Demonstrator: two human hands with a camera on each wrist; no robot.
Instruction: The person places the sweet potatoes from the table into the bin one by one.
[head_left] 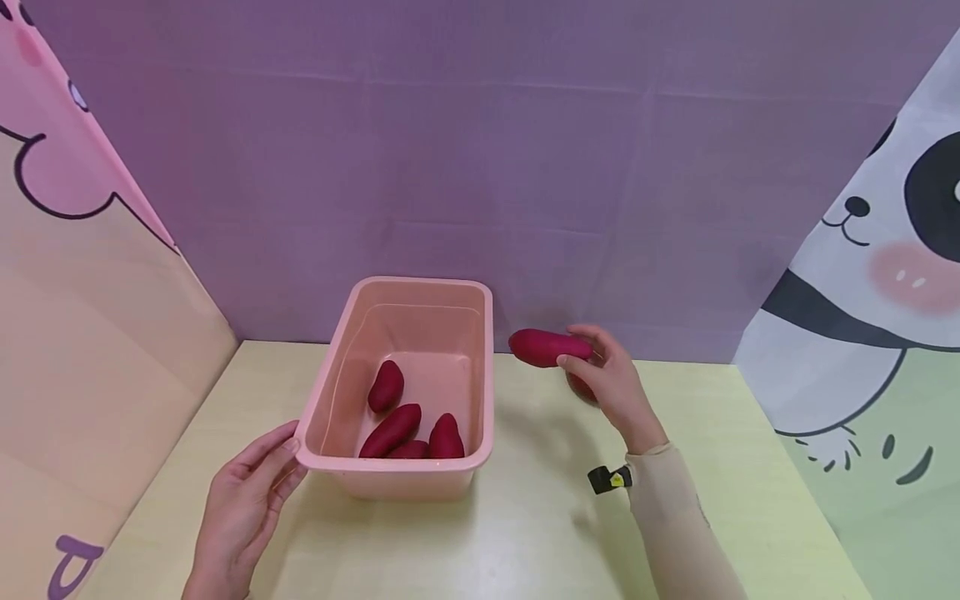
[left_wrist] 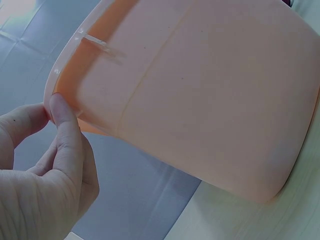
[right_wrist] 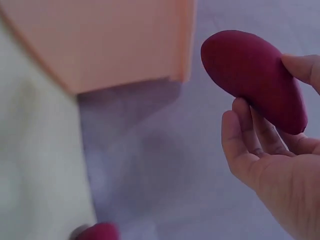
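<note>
A pink plastic bin (head_left: 397, 482) stands on the table, with several red sweet potatoes (head_left: 392, 430) lying on its floor. My left hand (head_left: 238, 510) pinches the rim at the near left corner, thumb and finger on either side of it, as the left wrist view also shows. To the right of the bin, my right hand (head_left: 617, 392) holds another sweet potato (head_left: 542, 347) above the table, its thumb (right_wrist: 303, 69) on one side and fingers on the other. One more sweet potato (head_left: 581, 388) is partly hidden behind that hand.
The pale table (head_left: 525, 533) meets a purple backdrop (head_left: 480, 183) right behind the bin. Printed side panels, one with a panda (head_left: 840, 333), flank the table left and right. A small black device (head_left: 609, 479) sits at the right wrist.
</note>
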